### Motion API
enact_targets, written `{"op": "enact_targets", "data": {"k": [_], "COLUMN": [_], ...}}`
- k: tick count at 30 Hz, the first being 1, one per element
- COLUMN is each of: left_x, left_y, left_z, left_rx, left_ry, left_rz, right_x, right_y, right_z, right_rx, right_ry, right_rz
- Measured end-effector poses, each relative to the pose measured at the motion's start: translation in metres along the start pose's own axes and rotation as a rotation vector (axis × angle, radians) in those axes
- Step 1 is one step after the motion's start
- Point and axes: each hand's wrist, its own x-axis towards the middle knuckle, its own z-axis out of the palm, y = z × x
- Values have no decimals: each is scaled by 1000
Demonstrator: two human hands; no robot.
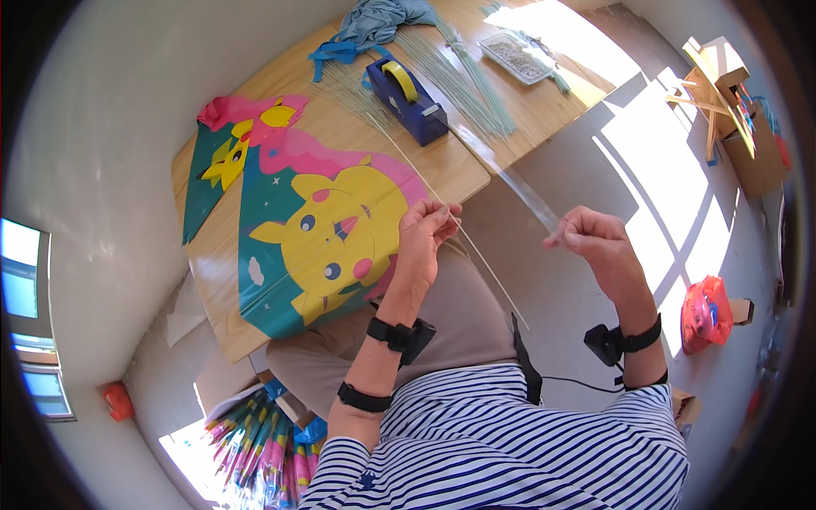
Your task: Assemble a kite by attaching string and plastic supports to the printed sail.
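Between the fingers of my left hand (425, 234) is a thin pale rod (490, 270), pinched and slanting from the table down past my lap. My right hand (595, 238) is closed on the end of a long strip of clear tape (520, 189). That strip stretches taut from the blue tape dispenser (418, 115), which carries a yellow-cored roll (399, 82). A printed kite sheet (263, 225) in teal, pink and yellow, with a big cartoon face, lies under and left of my left hand. Its lower edge reaches my lap.
Bundles of thin rods (472, 76), a clear tray of small pale pieces (517, 58) and a bluish cloth (374, 25) lie at the table's far side. Folded printed kites (263, 450) stand at lower left. A red bag (705, 314) sits on the floor at right.
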Motion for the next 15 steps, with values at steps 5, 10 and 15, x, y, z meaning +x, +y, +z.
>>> {"op": "enact_targets", "data": {"k": [5,10,15], "left_x": [-5,-4,2], "left_y": [-32,-42,-38], "left_z": [40,49,45], "left_rx": [-13,2,27], "left_ry": [-39,-26,7], "left_rz": [-60,-101,-92], "right_x": [-117,-119,-122], "right_y": [39,79,96], "right_z": [-39,-36,-34], "right_rx": [-40,-1,132], "right_ry": [263,222,204], "right_rz": [192,258,291]}}
